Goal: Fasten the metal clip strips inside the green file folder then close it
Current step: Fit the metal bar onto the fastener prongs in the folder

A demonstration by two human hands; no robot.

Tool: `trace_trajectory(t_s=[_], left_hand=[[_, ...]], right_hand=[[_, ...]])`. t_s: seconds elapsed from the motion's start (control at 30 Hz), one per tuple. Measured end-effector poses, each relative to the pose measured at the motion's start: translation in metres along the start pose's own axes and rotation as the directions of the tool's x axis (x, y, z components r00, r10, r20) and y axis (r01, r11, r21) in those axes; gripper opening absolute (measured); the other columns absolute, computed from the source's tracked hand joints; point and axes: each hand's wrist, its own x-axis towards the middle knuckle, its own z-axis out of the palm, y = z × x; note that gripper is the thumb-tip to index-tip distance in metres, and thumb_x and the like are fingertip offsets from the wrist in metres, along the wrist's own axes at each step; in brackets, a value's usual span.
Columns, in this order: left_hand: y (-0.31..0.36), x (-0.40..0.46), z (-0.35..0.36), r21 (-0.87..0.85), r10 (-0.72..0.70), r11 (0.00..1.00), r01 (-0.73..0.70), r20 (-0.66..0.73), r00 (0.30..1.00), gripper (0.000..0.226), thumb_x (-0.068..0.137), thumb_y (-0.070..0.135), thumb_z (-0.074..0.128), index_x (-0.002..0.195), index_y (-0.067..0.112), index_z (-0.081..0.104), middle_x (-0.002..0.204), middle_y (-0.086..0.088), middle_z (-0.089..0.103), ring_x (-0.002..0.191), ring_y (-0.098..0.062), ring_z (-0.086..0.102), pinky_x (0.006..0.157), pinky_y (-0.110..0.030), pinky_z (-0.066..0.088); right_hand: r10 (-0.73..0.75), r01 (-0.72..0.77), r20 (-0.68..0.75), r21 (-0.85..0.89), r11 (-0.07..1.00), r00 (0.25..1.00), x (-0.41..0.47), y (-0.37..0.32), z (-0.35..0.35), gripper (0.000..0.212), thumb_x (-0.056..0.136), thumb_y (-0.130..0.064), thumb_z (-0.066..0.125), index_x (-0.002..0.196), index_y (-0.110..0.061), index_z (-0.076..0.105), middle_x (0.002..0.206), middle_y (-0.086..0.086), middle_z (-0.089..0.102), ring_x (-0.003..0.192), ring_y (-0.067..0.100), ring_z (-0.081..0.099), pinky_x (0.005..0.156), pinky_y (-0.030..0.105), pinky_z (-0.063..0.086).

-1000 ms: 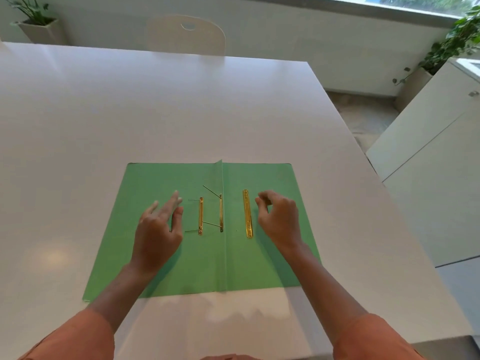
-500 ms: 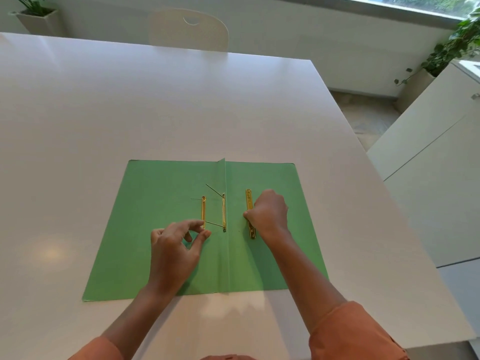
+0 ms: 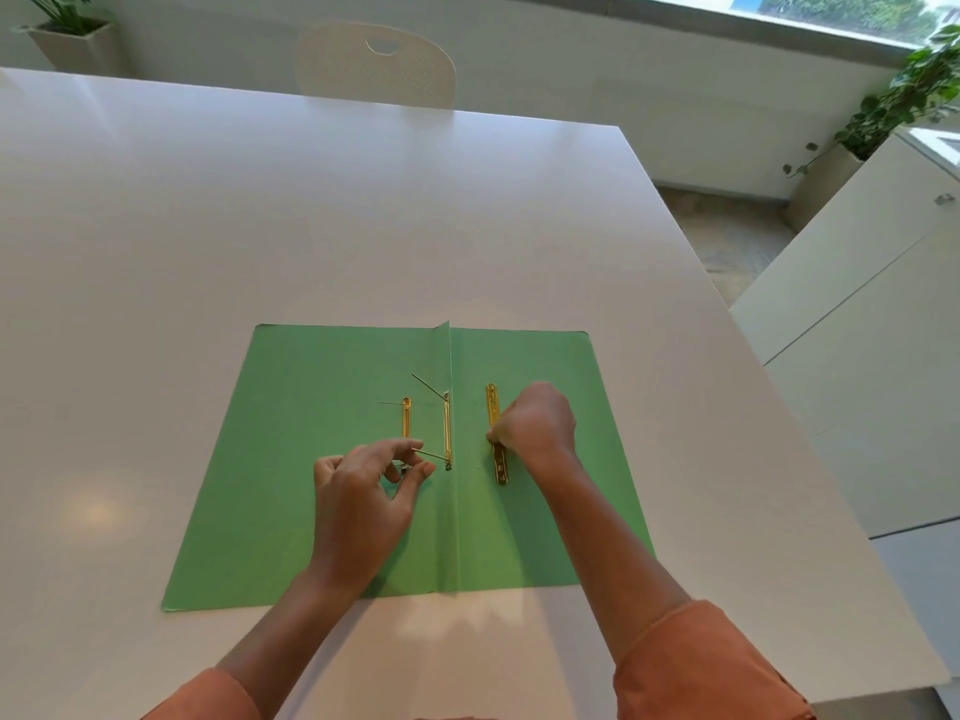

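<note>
3 gold clip strips lay inside the open green folder (image 3: 322, 459), flat on the white table (image 3: 260, 226) at lower centre of frame. Left hand (image 3: 363, 491) pinched the lower end of the left strip (image 3: 405, 423). Right hand (image 3: 535, 423) closed on the right strip (image 3: 496, 433). Middle strip (image 3: 447, 428) sat by the crease, prongs raised.

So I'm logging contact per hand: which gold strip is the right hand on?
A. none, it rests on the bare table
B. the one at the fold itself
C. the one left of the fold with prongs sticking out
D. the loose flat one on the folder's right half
D: the right hand pinches the flat gold strip lying on the right half of the green folder, right of the centre fold.
</note>
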Motion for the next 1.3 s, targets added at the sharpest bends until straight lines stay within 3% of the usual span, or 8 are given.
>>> trace_trajectory(t_s=[0.07,0.13,0.2,0.3,0.37,0.43,0.97,1.3], left_hand=[[0.002,0.001,0.0,0.001,-0.003,1.0,0.003,0.006,1.0,0.032,0.078,0.03,0.089,0.107,0.025,0.078,0.091,0.019,0.077,0.07,0.0,0.066,0.076,-0.042,0.041],[0.003,0.001,-0.001,0.003,-0.001,1.0,0.001,0.012,1.0,0.031,0.078,0.029,0.089,0.107,0.025,0.078,0.09,0.019,0.077,0.07,-0.001,0.067,0.076,-0.044,0.042],[0.004,0.001,-0.001,-0.001,0.0,1.0,0.0,0.019,1.0,0.03,0.078,0.029,0.09,0.106,0.025,0.078,0.089,0.019,0.077,0.07,-0.001,0.067,0.076,-0.045,0.043],[0.005,0.001,-0.003,0.001,-0.004,1.0,0.004,0.022,1.0,0.029,0.078,0.03,0.089,0.105,0.025,0.079,0.088,0.019,0.077,0.07,-0.003,0.068,0.076,-0.046,0.044],[0.005,0.001,-0.003,0.005,-0.004,1.0,0.004,0.022,1.0,0.029,0.078,0.03,0.089,0.105,0.024,0.079,0.089,0.018,0.077,0.07,-0.003,0.068,0.076,-0.047,0.044],[0.005,0.001,-0.004,0.011,-0.001,1.0,0.001,0.021,1.0,0.029,0.078,0.029,0.089,0.105,0.024,0.079,0.089,0.017,0.078,0.07,-0.004,0.069,0.076,-0.047,0.044],[0.003,0.002,-0.002,-0.009,-0.001,1.0,0.001,0.019,1.0,0.026,0.078,0.031,0.089,0.103,0.026,0.08,0.089,0.017,0.079,0.074,-0.001,0.07,0.077,-0.044,0.043],[0.006,0.003,0.004,-0.033,0.021,0.999,-0.021,0.005,1.0,0.023,0.079,0.03,0.088,0.1,0.028,0.079,0.087,0.018,0.078,0.075,-0.001,0.07,0.076,-0.044,0.042]], right_hand=[[0.01,-0.01,0.032,0.001,1.0,0.999,0.0,0.002,-0.002,0.02,0.075,-0.006,0.087,0.092,0.001,0.079,0.087,0.011,0.08,0.075,0.02,0.074,0.066,0.034,0.063],[-0.014,0.014,0.034,0.008,1.0,0.999,0.0,0.004,-0.005,0.021,0.074,-0.003,0.087,0.092,0.004,0.078,0.09,0.018,0.079,0.075,0.02,0.073,0.077,0.044,0.067],[-0.132,0.132,0.022,0.027,0.991,0.991,0.003,0.006,-0.008,0.024,0.073,0.001,0.086,0.094,0.006,0.074,0.093,0.022,0.077,0.078,0.019,0.068,0.083,0.053,0.065],[-0.345,0.351,0.136,-0.02,0.936,0.929,0.006,0.003,-0.02,0.053,0.074,-0.007,0.093,0.121,-0.008,0.068,0.12,0.009,0.068,0.111,0.024,0.065,0.101,0.042,0.058],[-0.405,0.432,0.265,-0.047,0.901,0.875,0.011,0.0,-0.027,0.074,0.073,-0.013,0.095,0.137,-0.014,0.058,0.142,0.007,0.054,0.132,0.025,0.05,0.117,0.045,0.046],[-0.425,0.488,0.359,-0.103,0.867,0.831,0.017,-0.002,-0.03,0.086,0.071,-0.017,0.095,0.145,-0.015,0.051,0.152,0.004,0.049,0.139,0.026,0.043,0.122,0.047,0.038],[-0.465,0.603,0.472,-0.195,0.774,0.749,0.058,-0.006,-0.023,0.102,0.055,-0.032,0.104,0.141,-0.019,0.049,0.127,-0.007,0.052,0.121,0.02,0.043,0.109,0.041,0.044],[-0.482,0.645,0.519,-0.192,0.739,0.706,0.066,-0.008,-0.024,0.093,0.056,-0.033,0.103,0.133,-0.024,0.051,0.123,-0.007,0.047,0.118,0.02,0.04,0.102,0.041,0.045]])
